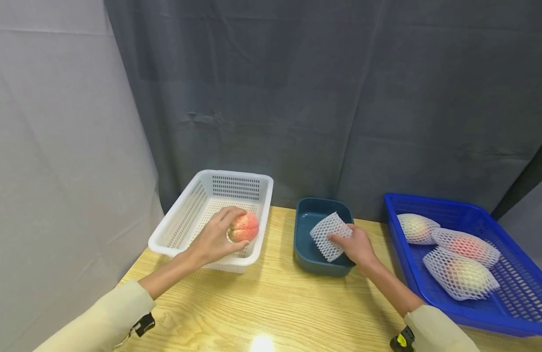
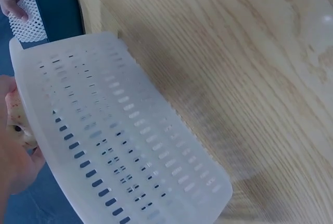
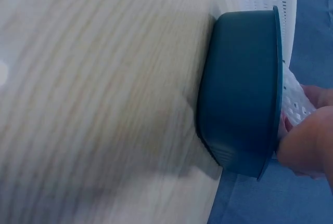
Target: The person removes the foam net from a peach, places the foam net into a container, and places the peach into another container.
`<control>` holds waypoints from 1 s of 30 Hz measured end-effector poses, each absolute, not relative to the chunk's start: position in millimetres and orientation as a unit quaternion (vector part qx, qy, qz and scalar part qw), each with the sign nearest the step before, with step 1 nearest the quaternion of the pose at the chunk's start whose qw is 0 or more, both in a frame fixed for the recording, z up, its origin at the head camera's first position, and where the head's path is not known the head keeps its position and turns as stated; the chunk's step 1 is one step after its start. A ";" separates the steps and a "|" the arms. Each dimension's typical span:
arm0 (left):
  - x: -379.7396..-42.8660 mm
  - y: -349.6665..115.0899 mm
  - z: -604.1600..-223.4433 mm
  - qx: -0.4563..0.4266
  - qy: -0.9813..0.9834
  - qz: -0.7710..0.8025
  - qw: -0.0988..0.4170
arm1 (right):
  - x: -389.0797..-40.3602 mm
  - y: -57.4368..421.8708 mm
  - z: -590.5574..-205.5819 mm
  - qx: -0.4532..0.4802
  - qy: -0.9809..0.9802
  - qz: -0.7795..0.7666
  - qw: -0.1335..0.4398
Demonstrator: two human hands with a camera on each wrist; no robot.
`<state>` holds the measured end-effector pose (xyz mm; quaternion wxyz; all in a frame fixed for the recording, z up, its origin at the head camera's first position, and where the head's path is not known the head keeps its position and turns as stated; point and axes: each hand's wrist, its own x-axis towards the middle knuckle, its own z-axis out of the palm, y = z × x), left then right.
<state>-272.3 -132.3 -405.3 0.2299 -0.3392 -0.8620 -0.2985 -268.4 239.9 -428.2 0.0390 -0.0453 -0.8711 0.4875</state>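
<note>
My left hand (image 1: pixel 217 236) grips a bare pink and yellow peach (image 1: pixel 244 227) over the white perforated basket (image 1: pixel 179 221), thumb and fingers curled round the fruit. In the left wrist view the peach (image 2: pixel 16 120) shows just past the basket's rim. My right hand (image 1: pixel 358 244) pinches a white foam net sleeve (image 1: pixel 329 235) at its edge, with no fruit seen inside. The sleeve hangs over the dark teal bin (image 1: pixel 304 230), partly within its opening. In the right wrist view the bin's side (image 3: pixel 239 89) hides most of the sleeve (image 3: pixel 295 95).
At the right, a blue basket (image 1: pixel 396 244) holds three peaches in foam nets, one (image 1: pixel 466 247) in the middle. All the containers stand on a wooden table (image 1: pixel 271 298). A dark grey cloth (image 1: pixel 271 98) hangs behind, and a light cloth (image 1: pixel 55 146) at the left.
</note>
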 end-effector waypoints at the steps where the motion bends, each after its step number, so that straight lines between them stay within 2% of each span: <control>1: -272.7 -132.9 -405.2 -0.337 -0.865 -0.296 0.228 | -269.4 239.0 -427.7 -0.039 -0.877 0.478 0.039; 12: -278.2 -140.7 -406.2 -0.323 -0.884 -0.284 0.183 | -276.7 225.3 -420.3 -0.007 -0.911 0.411 -0.021; 19: -282.5 -145.9 -406.3 -0.308 -0.903 -0.271 0.124 | -279.8 222.5 -422.0 0.006 -0.927 0.371 -0.050; 30: -284.7 -145.1 -403.5 -0.307 -0.919 -0.238 0.058 | -282.4 223.7 -425.5 0.025 -0.952 0.303 -0.044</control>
